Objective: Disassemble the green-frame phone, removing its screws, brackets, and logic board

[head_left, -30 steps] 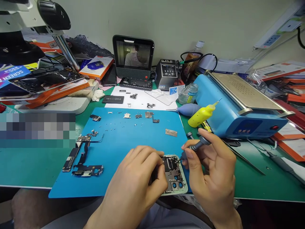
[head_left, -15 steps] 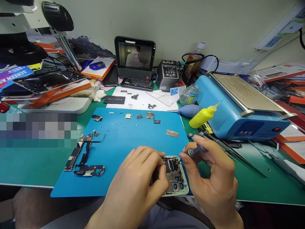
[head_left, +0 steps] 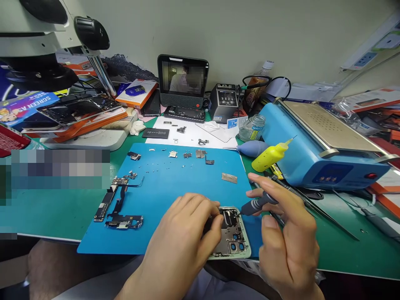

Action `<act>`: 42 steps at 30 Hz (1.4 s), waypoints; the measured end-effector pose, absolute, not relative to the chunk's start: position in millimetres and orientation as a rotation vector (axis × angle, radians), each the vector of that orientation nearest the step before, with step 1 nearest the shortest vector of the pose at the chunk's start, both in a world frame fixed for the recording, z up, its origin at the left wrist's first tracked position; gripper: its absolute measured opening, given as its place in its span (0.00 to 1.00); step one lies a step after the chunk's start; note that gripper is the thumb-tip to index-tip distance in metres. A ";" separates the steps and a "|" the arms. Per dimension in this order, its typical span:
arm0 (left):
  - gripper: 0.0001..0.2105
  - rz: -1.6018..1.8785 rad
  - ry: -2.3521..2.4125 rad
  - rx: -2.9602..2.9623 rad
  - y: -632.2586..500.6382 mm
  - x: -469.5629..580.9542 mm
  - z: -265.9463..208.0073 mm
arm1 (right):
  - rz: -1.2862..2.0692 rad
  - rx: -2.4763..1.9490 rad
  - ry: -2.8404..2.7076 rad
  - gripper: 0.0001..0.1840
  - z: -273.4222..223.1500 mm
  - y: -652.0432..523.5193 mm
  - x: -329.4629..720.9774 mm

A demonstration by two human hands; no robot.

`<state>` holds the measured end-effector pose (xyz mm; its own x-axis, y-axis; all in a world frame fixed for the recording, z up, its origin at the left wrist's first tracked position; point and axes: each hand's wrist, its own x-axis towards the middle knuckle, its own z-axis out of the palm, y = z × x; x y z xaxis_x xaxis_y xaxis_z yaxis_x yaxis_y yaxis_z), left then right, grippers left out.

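Observation:
My left hand (head_left: 184, 237) is closed over the left part of a phone housing (head_left: 227, 234) with a pale green rim, hiding much of it. Bare metal, two round camera openings and small parts show inside. Over the housing's upper right corner, my right hand (head_left: 290, 241) holds a dark screwdriver (head_left: 254, 205), its tip at the inner edge. The index finger lies along the handle's back end; the thumb is off the shaft. A logic board (head_left: 105, 204) and a charging-port flex assembly (head_left: 125, 222) lie at the left of the blue mat (head_left: 175, 183).
Tiny screws and metal shields lie along the mat's far side. A phone battery (head_left: 156, 133) lies beyond it. To the right are a yellow bottle (head_left: 270, 156), a blue air blower (head_left: 252, 148), tweezers (head_left: 334, 221) and a blue heating plate machine (head_left: 325, 146). A microscope (head_left: 40, 50) overhangs the left.
My right thumb has come away from the screwdriver, and the index finger has straightened along it. The left hand keeps its hold on the housing. The whole view has shifted slightly.

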<state>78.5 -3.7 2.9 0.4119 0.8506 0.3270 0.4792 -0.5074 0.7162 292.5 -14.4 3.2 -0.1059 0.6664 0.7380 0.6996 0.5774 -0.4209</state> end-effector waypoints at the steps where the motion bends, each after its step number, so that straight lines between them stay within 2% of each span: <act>1: 0.07 0.929 1.126 2.146 -3.4 78.7 3.0 | -0.045 -1.114 -1.810 0.35 2.1 -14.0 292.6; 6: 0.08 0.860 1.120 2.161 -2.4 78.4 4.2 | -0.089 -1.162 -1.763 0.39 -2.4 -12.8 292.0; 11: 0.04 0.974 1.128 2.278 -4.8 77.6 4.3 | 0.130 -1.142 -1.592 0.27 4.5 -11.5 289.1; 15: 0.05 1.048 1.192 2.339 -4.1 78.5 8.6 | 0.212 -1.059 -1.598 0.27 6.6 -10.8 289.6; 22: 0.04 0.959 1.203 2.334 -4.1 86.1 11.5 | 0.308 -0.904 -1.673 0.28 4.1 -12.3 295.5; 29: 0.04 0.860 1.317 2.416 1.7 73.7 22.2 | 0.333 -0.972 -1.427 0.19 5.6 -15.3 294.1; 34: 0.08 0.765 1.680 2.471 37.5 41.1 26.6 | 0.387 -1.020 -1.245 0.20 12.4 -10.8 288.7; 39: 0.07 0.654 1.709 2.442 54.3 27.8 17.4 | 0.408 -1.033 -1.236 0.19 13.9 -10.1 287.0; 42: 0.10 0.640 1.682 2.414 52.7 23.7 13.3 | 0.422 -1.040 -1.225 0.20 11.6 -10.9 286.6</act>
<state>23.7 52.7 13.3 0.2885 0.9195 0.2668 0.8641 -0.3701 0.3411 286.6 -10.9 11.6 0.3365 0.7562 0.5613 0.2503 0.5028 -0.8274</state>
